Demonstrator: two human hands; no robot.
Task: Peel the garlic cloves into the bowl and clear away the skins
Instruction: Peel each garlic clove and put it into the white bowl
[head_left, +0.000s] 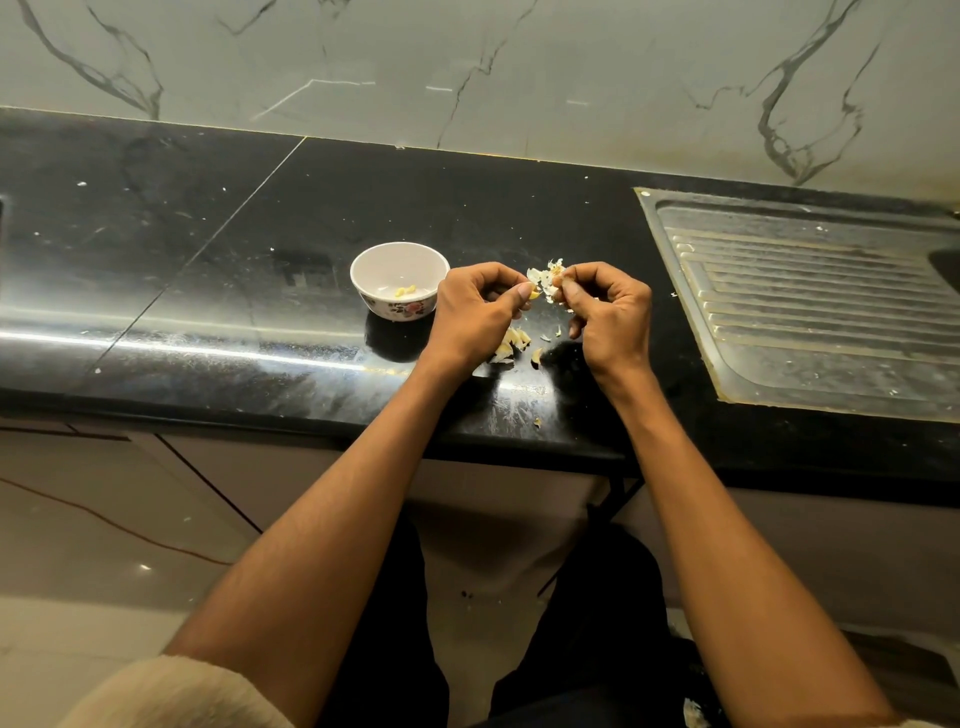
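Observation:
A small white bowl (399, 279) with a flower pattern stands on the black counter and holds a few yellowish peeled cloves (405, 291). Just right of it, my left hand (475, 309) pinches a garlic clove (535, 294) between thumb and fingers. My right hand (608, 312) pinches the papery skin (545, 275) at the clove's other side, and the two hands meet above the counter. Loose skins and clove pieces (511, 343) lie on the counter under my hands.
A steel sink drainboard (810, 306) is set into the black counter (218, 249) at the right. A marble wall (467, 67) runs behind. My legs and the floor show below the counter's front edge.

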